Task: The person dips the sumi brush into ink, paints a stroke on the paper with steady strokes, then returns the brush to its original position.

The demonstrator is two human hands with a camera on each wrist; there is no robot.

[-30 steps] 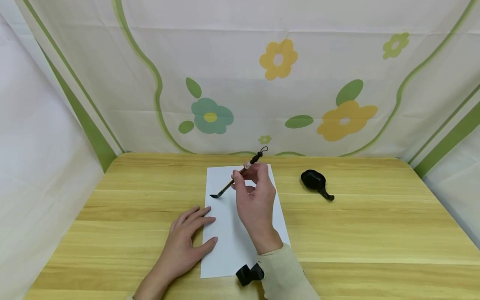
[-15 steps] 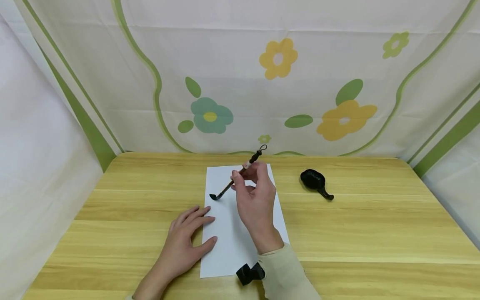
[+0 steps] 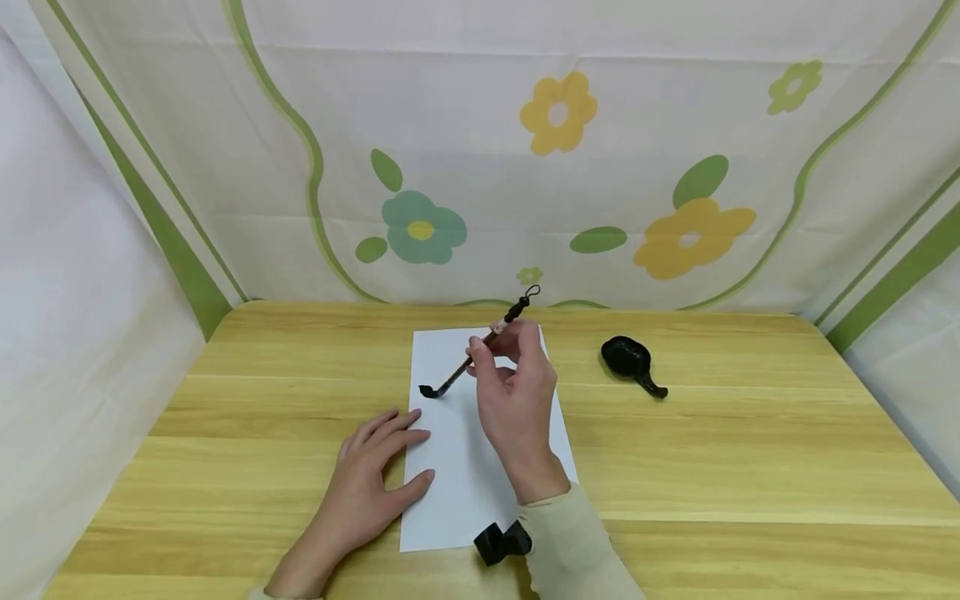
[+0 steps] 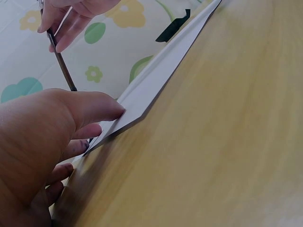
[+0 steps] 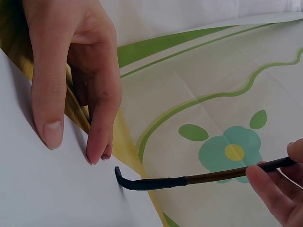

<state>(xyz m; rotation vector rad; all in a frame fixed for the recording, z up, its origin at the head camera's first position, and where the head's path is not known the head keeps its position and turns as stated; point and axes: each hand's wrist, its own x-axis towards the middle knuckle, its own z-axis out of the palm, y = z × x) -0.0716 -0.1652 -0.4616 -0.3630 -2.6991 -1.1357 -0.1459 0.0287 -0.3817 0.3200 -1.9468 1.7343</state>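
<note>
My right hand (image 3: 517,392) pinches a writing brush (image 3: 480,354) with a dark wooden handle and a hanging loop at its top end. The brush slants down to the left, its black bristles (image 5: 124,182) bent against a sheet of white paper (image 3: 450,492). Dark black shows at the bristle tip, near the paper's upper left edge. My left hand (image 3: 375,475) lies along the left side of the sheet, fingers spread and fingertips on its edge. In the left wrist view, its thumb (image 4: 102,106) rests on the paper.
A black gourd-shaped object (image 3: 627,358) with a curved stem lies on the wooden table (image 3: 750,450), right of the paper. An angular black piece (image 3: 491,544) shows at the paper's lower edge beside the right sleeve (image 3: 573,542). A flower-printed cloth (image 3: 480,150) hangs behind the table.
The bristles have pressed down and bent, and the black patch at the tip looks wider. My right hand has shifted slightly right; the left hand stays in place.
</note>
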